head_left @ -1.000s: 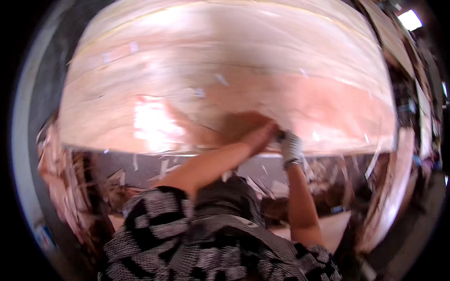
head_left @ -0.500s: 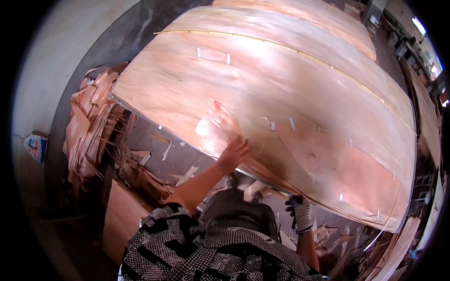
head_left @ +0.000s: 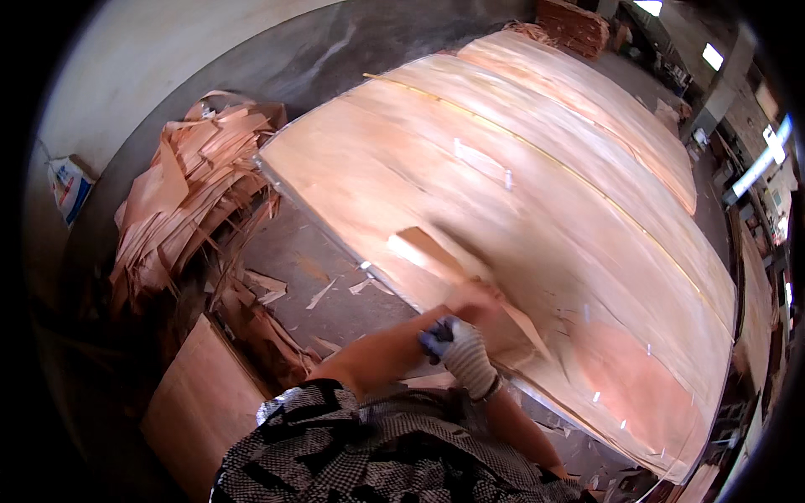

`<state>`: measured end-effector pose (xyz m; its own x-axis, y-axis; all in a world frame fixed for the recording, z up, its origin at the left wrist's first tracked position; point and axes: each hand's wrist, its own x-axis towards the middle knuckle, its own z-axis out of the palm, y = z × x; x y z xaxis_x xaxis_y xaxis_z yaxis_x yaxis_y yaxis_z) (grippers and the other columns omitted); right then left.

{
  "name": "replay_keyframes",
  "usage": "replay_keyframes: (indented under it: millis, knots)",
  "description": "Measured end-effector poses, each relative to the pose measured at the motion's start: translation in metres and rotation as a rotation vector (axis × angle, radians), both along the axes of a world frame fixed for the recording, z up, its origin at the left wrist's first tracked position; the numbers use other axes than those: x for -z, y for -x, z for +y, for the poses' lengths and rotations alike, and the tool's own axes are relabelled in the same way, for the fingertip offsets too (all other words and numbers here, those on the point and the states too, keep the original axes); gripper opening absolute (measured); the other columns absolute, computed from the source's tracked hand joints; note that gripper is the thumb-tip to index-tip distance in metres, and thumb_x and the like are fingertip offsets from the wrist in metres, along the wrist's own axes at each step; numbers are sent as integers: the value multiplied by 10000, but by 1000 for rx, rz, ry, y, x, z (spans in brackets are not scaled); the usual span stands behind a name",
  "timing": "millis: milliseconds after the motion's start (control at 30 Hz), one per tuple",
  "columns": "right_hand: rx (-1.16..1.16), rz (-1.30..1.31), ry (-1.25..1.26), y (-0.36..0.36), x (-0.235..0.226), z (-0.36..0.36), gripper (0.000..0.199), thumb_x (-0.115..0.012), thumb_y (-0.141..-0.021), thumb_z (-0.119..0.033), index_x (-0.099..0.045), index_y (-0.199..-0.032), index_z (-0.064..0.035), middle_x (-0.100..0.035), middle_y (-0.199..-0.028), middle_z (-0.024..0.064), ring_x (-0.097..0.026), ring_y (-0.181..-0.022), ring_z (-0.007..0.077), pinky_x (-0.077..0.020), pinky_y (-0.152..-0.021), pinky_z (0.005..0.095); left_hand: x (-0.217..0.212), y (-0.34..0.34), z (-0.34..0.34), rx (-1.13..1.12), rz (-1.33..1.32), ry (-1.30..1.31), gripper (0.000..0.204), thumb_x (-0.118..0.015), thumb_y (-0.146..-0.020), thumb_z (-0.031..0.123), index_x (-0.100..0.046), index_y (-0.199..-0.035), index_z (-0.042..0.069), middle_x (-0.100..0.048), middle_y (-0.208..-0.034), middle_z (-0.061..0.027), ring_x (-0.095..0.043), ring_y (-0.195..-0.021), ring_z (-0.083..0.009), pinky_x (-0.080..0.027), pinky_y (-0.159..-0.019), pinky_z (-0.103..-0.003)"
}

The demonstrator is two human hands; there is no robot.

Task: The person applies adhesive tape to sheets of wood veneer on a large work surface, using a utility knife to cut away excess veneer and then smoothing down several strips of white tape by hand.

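A large sheet of pale pinkish wood veneer (head_left: 402, 159) covers the wide stack in front of me. My left hand (head_left: 476, 302), bare and blurred, grips a loose strip of veneer (head_left: 429, 251) near the sheet's close edge. One end of that strip is raised and catches the light; its other end slants right and toward me. My right hand (head_left: 464, 352) wears a whitish knit glove with dark fingertips and is closed beside my left wrist. Whatever its curled fingers hold, if anything, is hidden. Small white tape pieces (head_left: 508, 178) stick to the sheet.
A thin yellow strip (head_left: 537, 155) runs across the sheet. Torn veneer scraps (head_left: 180, 184) are heaped at left, with a leaning board (head_left: 201, 377) below them. Another veneer stack (head_left: 587, 92) lies beyond. Scraps litter the floor near my feet. A pillar (head_left: 721, 88) stands at far right.
My left hand has moved right, and the veneer piece under it is now lifted and tilted. My gloved right hand has come up and left to my left wrist. The view has shifted.
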<state>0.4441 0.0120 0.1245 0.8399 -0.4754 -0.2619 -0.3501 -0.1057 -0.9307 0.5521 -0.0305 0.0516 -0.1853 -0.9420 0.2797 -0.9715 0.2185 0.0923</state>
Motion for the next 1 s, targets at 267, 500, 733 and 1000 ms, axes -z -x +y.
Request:
replay_keyframes:
  millis: [267, 500, 733, 1000]
  knots:
    - [-275, -258, 368, -175, 5, 87, 298, -601, -804, -335, -554, -869, -47, -575, -666, 138, -535, -522, 252, -438, -527, 376, -6, -208, 155, -620, 295, 279, 142, -549, -782, 208, -616, -831, 92, -607, -771, -91, -595, -686, -219, -485, -610, -326]
    - [-38, -241, -298, -289, 32, 59, 180, -572, -833, -133, -568, -987, -38, -598, -775, 12, -511, -540, 57, -395, -452, 180, -75, -350, 272, -973, 1854, 703, 174, -503, -892, 221, -568, -806, 85, -562, -704, 28, -482, -589, -51, -385, -524, -204]
    - [-167, -130, -419, -442, 29, 63, 211, -651, -771, -112, -579, -945, -18, -555, -696, -9, -443, -473, 47, -364, -422, 198, -72, -492, 296, -884, 1929, 732, 183, -507, -892, 224, -553, -801, 72, -551, -705, 27, -490, -614, -66, -405, -569, -222]
    - [-159, -153, -434, -638, 11, 94, 70, -605, -796, -112, -581, -758, -59, -492, -561, -48, -414, -408, 38, -302, -361, 186, -75, -666, 347, -997, 1779, 800, 187, -516, -887, 211, -531, -737, 99, -445, -575, 58, -395, -481, -57, -307, -434, -212]
